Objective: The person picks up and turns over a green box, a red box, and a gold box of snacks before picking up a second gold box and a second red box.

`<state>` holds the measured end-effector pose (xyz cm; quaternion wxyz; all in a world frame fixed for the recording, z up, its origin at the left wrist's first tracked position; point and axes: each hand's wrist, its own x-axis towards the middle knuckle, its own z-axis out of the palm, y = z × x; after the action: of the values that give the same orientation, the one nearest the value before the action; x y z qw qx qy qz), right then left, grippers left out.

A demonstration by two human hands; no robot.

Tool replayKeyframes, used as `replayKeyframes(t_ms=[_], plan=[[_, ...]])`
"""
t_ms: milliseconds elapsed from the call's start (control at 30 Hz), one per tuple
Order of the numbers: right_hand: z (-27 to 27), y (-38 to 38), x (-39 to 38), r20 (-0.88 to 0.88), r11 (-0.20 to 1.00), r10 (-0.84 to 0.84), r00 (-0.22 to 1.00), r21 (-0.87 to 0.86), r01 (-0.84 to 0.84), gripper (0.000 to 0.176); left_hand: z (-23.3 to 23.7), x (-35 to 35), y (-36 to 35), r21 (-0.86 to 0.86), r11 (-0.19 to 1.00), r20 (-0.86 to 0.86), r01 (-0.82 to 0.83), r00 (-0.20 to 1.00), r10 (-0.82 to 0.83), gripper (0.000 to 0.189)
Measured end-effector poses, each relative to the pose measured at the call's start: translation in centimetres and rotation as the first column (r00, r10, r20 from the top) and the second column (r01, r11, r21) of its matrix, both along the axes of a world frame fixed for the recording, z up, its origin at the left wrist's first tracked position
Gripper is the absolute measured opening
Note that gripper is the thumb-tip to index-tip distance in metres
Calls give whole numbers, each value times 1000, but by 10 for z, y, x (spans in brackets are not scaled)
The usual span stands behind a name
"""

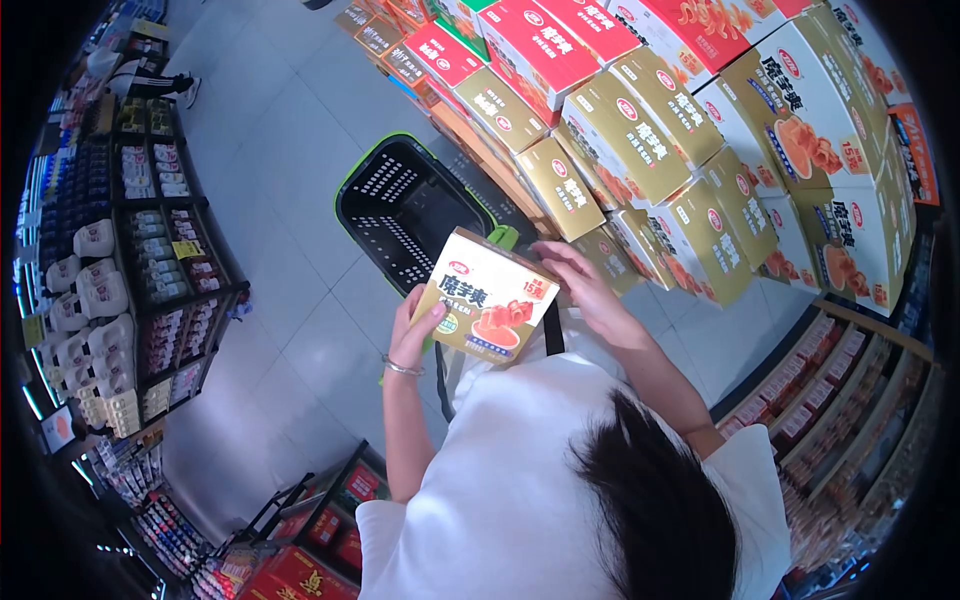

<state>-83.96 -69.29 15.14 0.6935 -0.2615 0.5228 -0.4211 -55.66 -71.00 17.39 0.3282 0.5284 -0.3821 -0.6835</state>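
A white and gold snack box (487,300) with a picture of orange-red food on its front is held tilted before my body. My left hand (418,328) grips its left edge, thumb over the front and the other fingers hidden behind. At the box's upper right edge, my right hand (590,292) has its fingers bent against the side, partly out of sight. Just beyond the box is a black shopping basket (385,215) with a green rim. Its green handle part (503,237) shows behind the box's top edge.
Stacked gold snack cartons (625,125) and red cartons (535,55) rise at the right. Shelves of packets (840,400) stand at lower right. On the left is a shelf unit (165,260) with bottles and egg-like packs. Grey tiled floor (270,200) runs between; a person's leg (160,85) shows far left.
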Motion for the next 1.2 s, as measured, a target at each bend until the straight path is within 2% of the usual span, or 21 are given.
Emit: replayKeyframes(t_ms=[67, 133, 267, 333, 533, 667, 733, 767, 833, 867, 933, 967, 1033, 1200], plan=[[-10, -4, 0, -13, 997, -70, 997, -32, 69, 32, -2, 0, -2, 0, 1000, -8, 18, 1000, -18, 43], [-21, -10, -3, -132, 996, -73, 989, -63, 65, 37, -2, 0, -2, -3, 1000, 1, 8, 1000, -8, 44], [-36, -19, -1, -140, 995, -87, 986, -56, 80, 37, -1, 5, 1, -8, 1000, -3, -8, 1000, 8, 46], [-37, -21, 1, -249, 993, -50, 967, -117, 22, 35, 2, 5, 1, 1, 1000, -10, -11, 1000, 11, 47], [-52, -17, -5, -296, 984, 24, 955, -162, -75, 34, -5, 9, 2, -8, 1000, 2, 9, 1000, -9, 49], [-33, -4, -20, -410, 985, 107, 906, -77, -151, 40, -3, 7, 1, -13, 1000, -18, -14, 1000, 14, 51], [-27, 2, -25, -678, 970, 115, 726, -81, -230, 49, -2, 8, -1, -8, 1000, -13, -10, 1000, 10, 52], [-26, 3, -24, -678, 971, 112, 727, -81, -226, 49, -1, 7, -2, -8, 1000, -14, -6, 1000, 6, 52], [-22, 3, -20, -927, 929, -12, 374, -148, -338, 58, 1, 6, -4, -2, 1000, -20, -20, 1000, 20, 53], [-20, 2, -17, -927, 931, -13, 375, -148, -334, 58, 1, 6, -5, -2, 1000, -20, -16, 1000, 16, 53], [-13, -3, -8, -975, 924, 8, 224, -79, -375, 69, 3, 6, -7, 2, 1000, -14, -24, 1000, 24, 55], [-9, -5, -4, -974, 924, 6, 226, -81, -374, 69, 2, 8, -8, 0, 1000, -12, -23, 1000, 23, 55], [-4, -8, 2, -957, 927, 138, 255, 34, -373, 79, 0, 11, -9, -10, 1000, -17, -1, 1000, 0, 57], [-4, -14, 6, -955, 928, 118, 272, 8, -373, 83, 1, 12, -8, 12, 1000, -17, 1, 1000, 0, 56]])
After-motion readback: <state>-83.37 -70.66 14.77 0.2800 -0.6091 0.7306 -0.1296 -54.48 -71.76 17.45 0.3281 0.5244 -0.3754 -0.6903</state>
